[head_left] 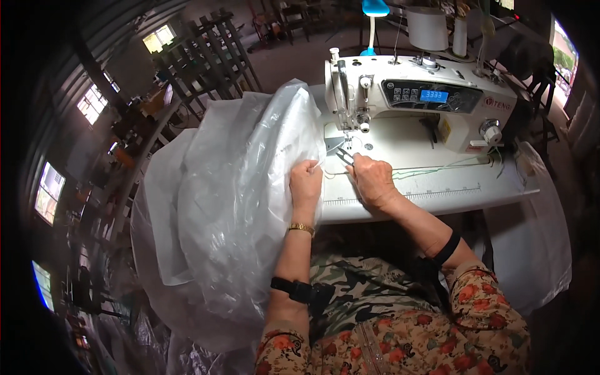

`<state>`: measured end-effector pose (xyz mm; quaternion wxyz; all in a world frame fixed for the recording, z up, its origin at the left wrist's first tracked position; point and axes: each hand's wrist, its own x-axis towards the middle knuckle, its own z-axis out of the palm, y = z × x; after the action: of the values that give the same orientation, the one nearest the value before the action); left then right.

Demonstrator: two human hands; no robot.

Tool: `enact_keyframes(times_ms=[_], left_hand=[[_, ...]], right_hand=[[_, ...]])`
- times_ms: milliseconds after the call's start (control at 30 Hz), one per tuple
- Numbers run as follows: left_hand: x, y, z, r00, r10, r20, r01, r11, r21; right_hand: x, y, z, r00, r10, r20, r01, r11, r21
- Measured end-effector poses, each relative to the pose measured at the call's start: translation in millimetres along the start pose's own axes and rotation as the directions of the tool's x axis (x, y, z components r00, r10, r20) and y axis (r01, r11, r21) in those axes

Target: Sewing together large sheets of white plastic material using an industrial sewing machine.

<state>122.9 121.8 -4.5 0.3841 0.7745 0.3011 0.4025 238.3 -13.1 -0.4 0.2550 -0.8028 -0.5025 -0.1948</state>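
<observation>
My left hand (305, 182) is closed on the near edge of a large translucent white plastic sheet (228, 187), which bulges up and drapes off the left side of the sewing table. In my right hand (373, 178) is a small pair of thread snips (344, 155), its blades pointing left toward the needle area. Just beyond the snips stands the needle and presser foot (349, 142) of a white sewing machine (412, 94). Between my hands lies a short strip of the white tabletop (337, 184). The sheet hides whatever lies beneath it.
Green threads (419, 171) trail across the table to the right of my right hand. A thread cone (427, 28) and a blue-headed lamp (375, 9) stand behind the machine. More translucent sheeting (537, 250) hangs at the right end. Wooden racks (200, 56) rise at the far left.
</observation>
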Motion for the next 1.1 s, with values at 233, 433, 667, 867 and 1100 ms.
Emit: enact_keyframes(times_ms=[233,433,667,867,1100], left_hand=[[-2,2,0,0.998,-0.056,0.024,0.055,0.998,0.042],[14,-26,2,0.997,0.013,-0.077,-0.002,0.991,0.136],[68,-72,-51,0.995,-0.002,-0.102,0.055,0.855,0.516],[83,-4,-53,0.815,0.563,0.136,-0.415,0.403,0.816],[69,109,8,0.856,0.515,-0.036,-0.516,0.851,-0.099]], right_hand=[[21,-6,12,0.996,-0.011,0.09,0.003,0.996,0.091],[2,10,-10,0.982,-0.042,0.182,0.025,0.995,0.098],[-21,95,-59,0.987,0.095,0.13,-0.077,0.988,-0.137],[-30,110,-65,0.992,0.009,-0.127,-0.023,0.994,-0.107],[-30,115,-61,0.994,0.0,-0.109,-0.007,0.998,-0.068]])
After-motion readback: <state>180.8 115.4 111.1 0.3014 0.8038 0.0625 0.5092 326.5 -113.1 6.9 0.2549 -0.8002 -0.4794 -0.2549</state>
